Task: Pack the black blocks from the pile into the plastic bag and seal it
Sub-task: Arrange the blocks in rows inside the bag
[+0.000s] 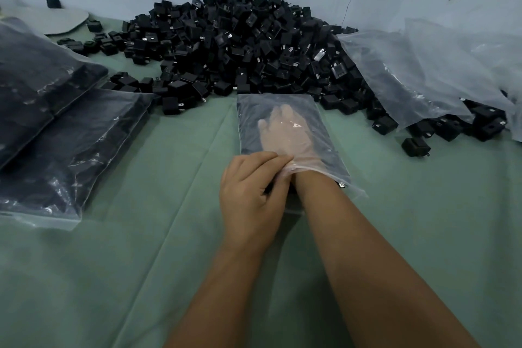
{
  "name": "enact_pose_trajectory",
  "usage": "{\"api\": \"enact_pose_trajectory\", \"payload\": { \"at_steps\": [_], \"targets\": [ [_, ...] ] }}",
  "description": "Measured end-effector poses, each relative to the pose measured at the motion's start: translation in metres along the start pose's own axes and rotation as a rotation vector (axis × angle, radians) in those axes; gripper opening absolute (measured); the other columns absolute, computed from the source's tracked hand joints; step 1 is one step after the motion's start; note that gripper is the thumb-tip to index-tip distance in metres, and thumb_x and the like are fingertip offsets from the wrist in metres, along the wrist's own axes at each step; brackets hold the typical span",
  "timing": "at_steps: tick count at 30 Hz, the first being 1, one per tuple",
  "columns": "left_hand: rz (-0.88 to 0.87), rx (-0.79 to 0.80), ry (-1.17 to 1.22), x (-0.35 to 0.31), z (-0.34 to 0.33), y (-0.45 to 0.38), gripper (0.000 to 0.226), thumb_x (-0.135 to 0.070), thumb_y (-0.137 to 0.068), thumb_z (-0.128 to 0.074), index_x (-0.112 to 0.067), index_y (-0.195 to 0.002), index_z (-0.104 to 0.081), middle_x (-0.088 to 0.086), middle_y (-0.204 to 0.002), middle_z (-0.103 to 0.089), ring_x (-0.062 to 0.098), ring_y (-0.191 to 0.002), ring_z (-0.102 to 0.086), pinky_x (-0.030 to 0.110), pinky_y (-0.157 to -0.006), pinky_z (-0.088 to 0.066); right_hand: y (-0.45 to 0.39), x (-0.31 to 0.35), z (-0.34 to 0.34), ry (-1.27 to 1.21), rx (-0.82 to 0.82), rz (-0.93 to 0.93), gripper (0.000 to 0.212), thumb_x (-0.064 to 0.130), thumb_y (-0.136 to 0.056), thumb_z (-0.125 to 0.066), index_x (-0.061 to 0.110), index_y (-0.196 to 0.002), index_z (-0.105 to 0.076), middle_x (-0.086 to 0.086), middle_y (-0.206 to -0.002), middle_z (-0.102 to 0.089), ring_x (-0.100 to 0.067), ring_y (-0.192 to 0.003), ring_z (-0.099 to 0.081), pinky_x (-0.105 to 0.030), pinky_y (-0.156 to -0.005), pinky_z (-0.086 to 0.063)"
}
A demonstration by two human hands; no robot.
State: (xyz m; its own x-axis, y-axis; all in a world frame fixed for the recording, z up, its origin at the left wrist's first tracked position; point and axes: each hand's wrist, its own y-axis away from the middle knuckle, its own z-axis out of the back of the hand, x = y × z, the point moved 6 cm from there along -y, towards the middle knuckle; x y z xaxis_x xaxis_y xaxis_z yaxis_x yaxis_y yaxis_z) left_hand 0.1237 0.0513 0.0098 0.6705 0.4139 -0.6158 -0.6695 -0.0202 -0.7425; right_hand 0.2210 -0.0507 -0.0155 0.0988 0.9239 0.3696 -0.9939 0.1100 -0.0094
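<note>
A clear plastic bag (324, 118) lies flat on the green cloth in front of a big pile of black blocks (240, 45). My right hand (285, 130) is inside the bag, fingers spread flat over dark blocks within it, seen through the film. My left hand (251, 195) grips the bag's open edge near my right wrist, its fingers curled over the plastic. A block corner shows at the bag's mouth by my right wrist.
Filled bags of black blocks (65, 144) are stacked at the left. Loose empty plastic bags (440, 70) lie over the pile's right side. Stray blocks (415, 147) sit on the green cloth (141, 263). A grey wall stands behind the pile.
</note>
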Motion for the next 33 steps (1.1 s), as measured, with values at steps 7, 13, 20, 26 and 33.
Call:
{"api": "enact_pose_trajectory", "payload": {
  "at_steps": [7,13,20,26,33],
  "targets": [
    [-0.002,0.041,0.002,0.002,-0.003,-0.001,0.017,-0.022,-0.089,-0.065,-0.014,-0.098,-0.077,-0.006,-0.095,-0.071,0.018,-0.085,-0.060,0.036,-0.076,-0.050,-0.004,0.000,0.029,0.048,-0.059,-0.042,0.047,0.036,-0.105,-0.026,0.007,-0.140,-0.039,-0.013,-0.147,-0.039,-0.026,-0.135,-0.036,-0.035,-0.112,-0.024],
    [0.032,0.049,-0.001,0.001,-0.001,-0.002,0.019,-0.022,-0.088,-0.063,-0.013,-0.096,-0.077,-0.003,-0.093,-0.071,0.019,-0.086,-0.061,0.029,-0.080,-0.048,0.033,-0.009,0.012,0.070,0.099,0.052,0.038,0.028,-0.105,-0.031,0.008,-0.133,-0.046,-0.013,-0.145,-0.042,-0.025,-0.135,-0.036,-0.030,-0.111,-0.023],
    [0.125,0.134,-0.014,0.000,-0.003,-0.001,0.015,-0.020,-0.091,-0.061,-0.012,-0.093,-0.074,-0.003,-0.087,-0.065,0.018,-0.084,-0.057,0.029,-0.075,-0.045,0.111,-0.005,0.039,-0.003,-0.228,0.504,0.027,0.018,-0.094,-0.046,0.009,-0.105,-0.068,-0.006,-0.108,-0.067,-0.021,-0.101,-0.061,-0.033,-0.092,-0.046],
    [0.226,0.194,-0.046,0.006,-0.007,0.001,0.022,-0.031,-0.093,-0.056,-0.015,-0.090,-0.071,-0.007,-0.079,-0.057,0.016,-0.078,-0.052,0.029,-0.071,-0.040,0.144,-0.061,0.090,-0.133,-0.889,0.564,0.028,0.013,-0.093,-0.047,0.001,-0.082,-0.069,-0.010,-0.083,-0.065,-0.025,-0.076,-0.058,-0.035,-0.067,-0.047],
    [0.214,0.261,-0.185,0.011,-0.014,0.002,0.026,-0.037,-0.092,-0.051,-0.017,-0.089,-0.068,-0.008,-0.082,-0.059,0.016,-0.080,-0.053,0.030,-0.067,-0.038,0.091,-0.210,0.094,-0.139,-0.588,-0.528,0.049,0.023,-0.091,-0.048,0.025,-0.140,-0.048,-0.018,-0.146,-0.037,-0.034,-0.134,-0.034,-0.042,-0.113,-0.026]
  ]
}}
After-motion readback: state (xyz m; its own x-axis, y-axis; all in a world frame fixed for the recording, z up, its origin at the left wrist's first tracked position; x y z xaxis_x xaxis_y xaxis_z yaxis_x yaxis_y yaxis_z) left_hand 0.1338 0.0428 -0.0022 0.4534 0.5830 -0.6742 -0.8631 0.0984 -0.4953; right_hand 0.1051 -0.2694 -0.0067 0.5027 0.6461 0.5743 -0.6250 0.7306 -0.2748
